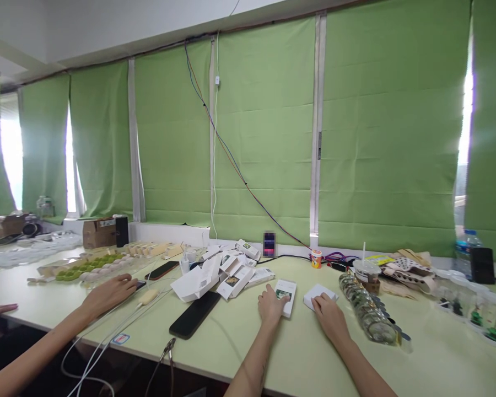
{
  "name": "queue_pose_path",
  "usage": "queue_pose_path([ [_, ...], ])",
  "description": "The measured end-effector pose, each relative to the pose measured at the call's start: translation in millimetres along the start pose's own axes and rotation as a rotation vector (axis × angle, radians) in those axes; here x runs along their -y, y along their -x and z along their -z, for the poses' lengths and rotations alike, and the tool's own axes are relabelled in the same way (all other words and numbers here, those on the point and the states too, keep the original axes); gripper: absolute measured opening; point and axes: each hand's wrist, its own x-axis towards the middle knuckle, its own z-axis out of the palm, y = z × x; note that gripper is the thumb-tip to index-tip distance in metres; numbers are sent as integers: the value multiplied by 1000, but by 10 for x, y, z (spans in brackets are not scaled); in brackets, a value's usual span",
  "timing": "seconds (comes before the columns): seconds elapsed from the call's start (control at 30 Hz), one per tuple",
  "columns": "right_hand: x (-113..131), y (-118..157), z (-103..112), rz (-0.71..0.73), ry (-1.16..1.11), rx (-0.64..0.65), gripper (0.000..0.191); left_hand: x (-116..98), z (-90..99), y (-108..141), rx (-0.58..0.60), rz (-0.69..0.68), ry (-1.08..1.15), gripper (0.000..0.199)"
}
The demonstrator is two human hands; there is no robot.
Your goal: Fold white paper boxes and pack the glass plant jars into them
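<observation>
My left hand (269, 306) is at a slim white box (288, 288) with a green picture, which lies flat on the table. The thumb lies across its face, and the curled fingers are along its left side. To the right, my right hand (328, 315) has its fingers closed on the near edge of a plain white folded carton (319, 291). The parts of the carton under those fingers are hidden. Left of my hands lies a loose heap of white boxes (235, 270), some with pictures and some opened out.
A black phone (195, 315) lies left of my hands. Another person's hand (111, 293) rests farther left, near white cables (107, 331). Stacked round clear containers (376, 322) and a lidded cup (366, 270) stand right. A small orange-and-white tub (316, 259) stands behind.
</observation>
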Motion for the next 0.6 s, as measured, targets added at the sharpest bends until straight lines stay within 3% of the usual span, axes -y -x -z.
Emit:
queue_pose_path([
  [0.1,-44,3,-15,-29,22,-30,39,65,-14,-67,3,8,73,36],
  [0.23,-50,2,-43,4,-185,38,41,138,-76,-158,-9,-3,245,27],
  [0.33,-23,-10,-96,120,-336,163,39,143,-146,-190,-35,-28,403,35],
  [0.43,-22,-35,-173,136,-553,219,47,106,-221,-181,0,-69,563,46],
  [0.6,-53,-72,-232,-14,-779,60,67,40,-297,-131,147,-197,831,68],
])
